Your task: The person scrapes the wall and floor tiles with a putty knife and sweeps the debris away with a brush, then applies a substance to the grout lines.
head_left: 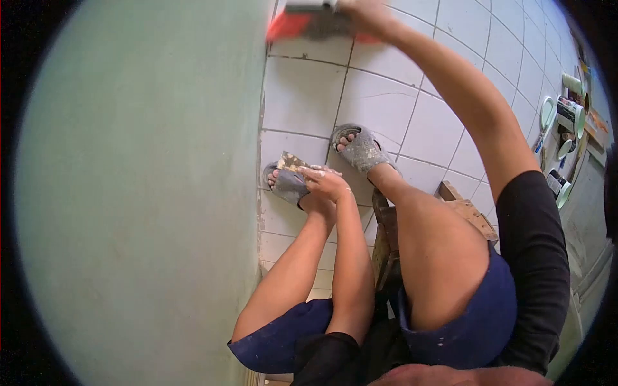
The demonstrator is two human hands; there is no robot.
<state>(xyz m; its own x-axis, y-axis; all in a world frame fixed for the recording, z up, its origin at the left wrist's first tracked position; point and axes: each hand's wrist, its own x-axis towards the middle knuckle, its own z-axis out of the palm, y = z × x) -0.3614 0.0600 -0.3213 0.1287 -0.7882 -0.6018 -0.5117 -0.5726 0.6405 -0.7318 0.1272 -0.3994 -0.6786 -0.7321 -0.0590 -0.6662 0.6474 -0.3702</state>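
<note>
My left hand (326, 182), with pale smears on its fingers, is closed on a small putty knife (291, 161) with a spotted blade, above the grey slipper on the left foot. At the top edge, my right hand (364, 11) is stretched out and partly cut off by the frame. It grips a blurred red and dark tool (315, 22), whose left end is close to the wall. The pale green wall (141, 180) fills the left side.
White floor tiles (380, 96) lie under both slippered feet. A wooden stool (467, 215) stands beneath the legs. Along the right side are several open containers (570, 116), a round lid (548, 112) and a grey-green panel (582, 225).
</note>
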